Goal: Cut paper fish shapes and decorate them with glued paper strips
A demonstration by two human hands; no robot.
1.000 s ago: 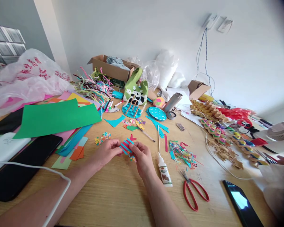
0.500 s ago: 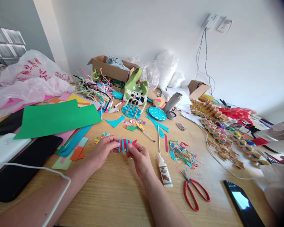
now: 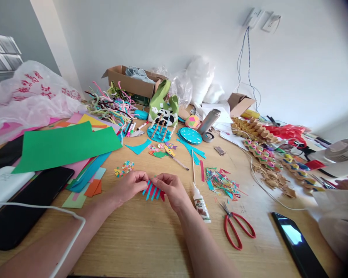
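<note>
Both my hands pinch a small paper craft piece (image 3: pixel 152 191) made of red and blue strips, held low over the wooden table (image 3: pixel 150 239). My left hand (image 3: pixel 130 186) grips its left upper edge with closed fingers. My right hand (image 3: pixel 170 188) grips its right side, fingers curled over it. A white glue bottle (image 3: pixel 200 200) lies just right of my right hand. Red-handled scissors (image 3: pixel 235 228) lie further right. A small heap of patterned paper bits (image 3: pixel 124 168) sits just beyond my left hand.
Green paper (image 3: pixel 64 144) tops a stack of coloured sheets at left, beside a black tablet (image 3: pixel 23 206) and a white cable (image 3: pixel 46 210). Paper scraps (image 3: pixel 222 183), a phone (image 3: pixel 297 241), a cardboard box (image 3: pixel 130 83), pipe cleaners (image 3: pixel 111 106) and finished crafts (image 3: pixel 266 154) crowd the far and right sides.
The striped piece has been turned and lowered toward the table. Both hands have dropped slightly with it, still pinching it. The view has shifted a little.
</note>
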